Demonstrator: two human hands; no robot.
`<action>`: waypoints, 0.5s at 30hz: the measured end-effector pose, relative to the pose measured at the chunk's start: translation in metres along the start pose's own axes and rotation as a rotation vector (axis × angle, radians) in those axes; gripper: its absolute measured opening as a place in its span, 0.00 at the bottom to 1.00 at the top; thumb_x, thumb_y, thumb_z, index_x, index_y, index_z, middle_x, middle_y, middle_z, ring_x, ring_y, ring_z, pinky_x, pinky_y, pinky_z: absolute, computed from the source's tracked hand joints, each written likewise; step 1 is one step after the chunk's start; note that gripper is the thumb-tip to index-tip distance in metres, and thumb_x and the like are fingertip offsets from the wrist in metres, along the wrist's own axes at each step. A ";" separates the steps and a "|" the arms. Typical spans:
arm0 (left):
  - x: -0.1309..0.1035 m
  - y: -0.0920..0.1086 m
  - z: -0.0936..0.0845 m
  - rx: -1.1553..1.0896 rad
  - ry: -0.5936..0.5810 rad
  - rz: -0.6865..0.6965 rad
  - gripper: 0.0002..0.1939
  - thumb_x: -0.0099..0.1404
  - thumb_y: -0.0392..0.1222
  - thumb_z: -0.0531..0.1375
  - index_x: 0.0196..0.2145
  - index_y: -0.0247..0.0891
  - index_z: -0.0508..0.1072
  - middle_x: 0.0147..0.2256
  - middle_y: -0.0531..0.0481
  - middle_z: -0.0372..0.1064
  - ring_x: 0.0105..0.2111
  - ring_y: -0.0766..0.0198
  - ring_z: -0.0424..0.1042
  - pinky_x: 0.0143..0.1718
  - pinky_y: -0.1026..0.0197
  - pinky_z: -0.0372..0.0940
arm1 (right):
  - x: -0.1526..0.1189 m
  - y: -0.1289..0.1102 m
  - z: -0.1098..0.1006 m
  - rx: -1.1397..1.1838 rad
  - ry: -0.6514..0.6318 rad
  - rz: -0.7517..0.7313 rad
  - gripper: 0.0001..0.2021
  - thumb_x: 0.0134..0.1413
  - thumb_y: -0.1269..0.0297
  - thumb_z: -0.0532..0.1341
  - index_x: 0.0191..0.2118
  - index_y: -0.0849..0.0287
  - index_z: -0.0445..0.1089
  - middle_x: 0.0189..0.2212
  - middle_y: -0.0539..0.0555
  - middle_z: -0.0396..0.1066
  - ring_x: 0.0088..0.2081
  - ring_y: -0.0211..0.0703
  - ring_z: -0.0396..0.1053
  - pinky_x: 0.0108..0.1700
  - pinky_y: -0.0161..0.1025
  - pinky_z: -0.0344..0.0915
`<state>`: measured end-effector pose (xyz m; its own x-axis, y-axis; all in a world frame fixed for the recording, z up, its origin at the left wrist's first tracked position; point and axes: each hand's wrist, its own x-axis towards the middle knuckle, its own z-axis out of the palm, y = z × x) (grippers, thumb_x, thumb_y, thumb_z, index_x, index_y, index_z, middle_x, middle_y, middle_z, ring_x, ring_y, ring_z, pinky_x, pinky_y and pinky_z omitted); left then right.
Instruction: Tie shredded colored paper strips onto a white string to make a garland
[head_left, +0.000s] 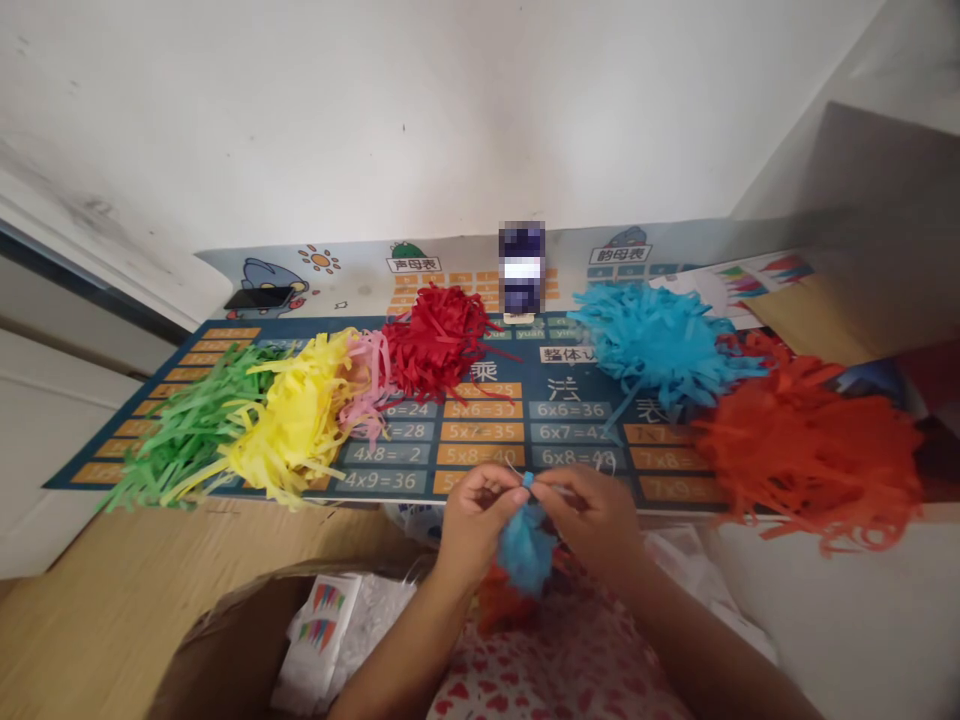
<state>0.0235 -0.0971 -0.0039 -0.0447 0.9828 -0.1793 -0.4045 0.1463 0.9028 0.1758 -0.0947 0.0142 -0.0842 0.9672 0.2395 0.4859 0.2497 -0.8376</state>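
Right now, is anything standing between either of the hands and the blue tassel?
Nothing visible does: the left hand and right hand both pinch at the top of the blue tassel. The orange strips show lower down, not in between.

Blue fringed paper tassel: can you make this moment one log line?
left hand: pinching blue fringed paper tassel at top; right hand: likewise; below: orange paper strips; on blue printed mat: red fringed paper bundle
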 end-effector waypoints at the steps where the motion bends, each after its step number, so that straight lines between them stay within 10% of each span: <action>1: -0.002 0.000 0.000 0.077 0.008 0.065 0.14 0.49 0.41 0.73 0.27 0.37 0.71 0.28 0.53 0.74 0.29 0.67 0.72 0.34 0.66 0.65 | 0.000 0.000 -0.001 -0.013 -0.050 0.030 0.10 0.58 0.58 0.61 0.40 0.56 0.74 0.26 0.49 0.74 0.27 0.40 0.71 0.30 0.35 0.64; 7: -0.011 0.004 -0.005 0.573 0.001 0.336 0.07 0.54 0.35 0.69 0.30 0.41 0.75 0.31 0.50 0.76 0.35 0.60 0.74 0.40 0.60 0.64 | 0.001 0.000 -0.004 -0.020 -0.231 -0.032 0.09 0.63 0.60 0.56 0.41 0.56 0.72 0.34 0.53 0.75 0.35 0.42 0.72 0.36 0.37 0.64; 12: -0.015 0.003 -0.004 0.682 -0.023 0.356 0.07 0.53 0.35 0.68 0.30 0.43 0.75 0.31 0.50 0.76 0.34 0.58 0.73 0.40 0.59 0.63 | -0.005 0.003 0.002 -0.151 -0.089 -0.253 0.12 0.65 0.65 0.53 0.35 0.57 0.73 0.32 0.55 0.74 0.36 0.44 0.71 0.38 0.40 0.63; 15: -0.017 0.002 0.000 0.688 -0.093 0.301 0.06 0.56 0.36 0.67 0.30 0.42 0.73 0.32 0.50 0.76 0.34 0.59 0.74 0.40 0.60 0.62 | -0.002 0.009 -0.029 -0.150 0.010 -0.265 0.14 0.65 0.62 0.54 0.31 0.56 0.73 0.30 0.54 0.74 0.35 0.46 0.70 0.41 0.44 0.64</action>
<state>0.0233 -0.1130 0.0012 0.0262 0.9924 0.1200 0.2762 -0.1225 0.9532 0.2058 -0.0961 0.0201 -0.2175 0.8685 0.4455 0.5714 0.4833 -0.6633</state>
